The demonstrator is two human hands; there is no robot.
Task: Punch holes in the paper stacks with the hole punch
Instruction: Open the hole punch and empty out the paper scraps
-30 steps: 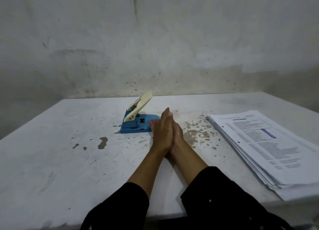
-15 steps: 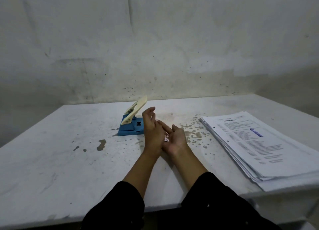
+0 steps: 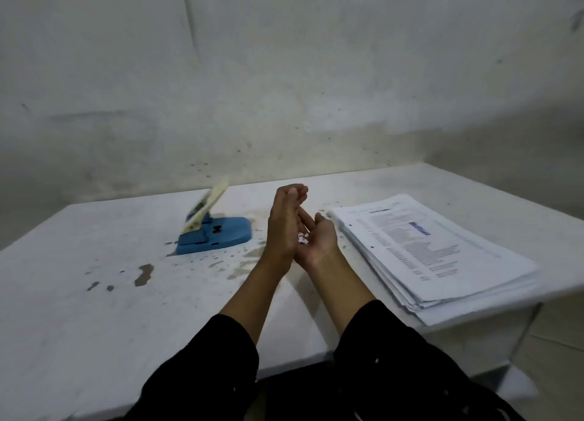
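Paper stack lies on my right, overhanging the table edge; hole punch sits left of centre, handle raised. Between them my left hand stands edge-on against my cupped right hand, which cradles paper bits. Near-left tabletop is stained.

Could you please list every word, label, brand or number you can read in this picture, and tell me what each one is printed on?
None can be read.
Top sheet of the paper stack: a bold blue heading and many lines of black print, all too small and blurred to read.
Hole punch: dark marks on its cream lever and a small black mark on its blue base, not readable as text.
Wall and table: no writing seen.
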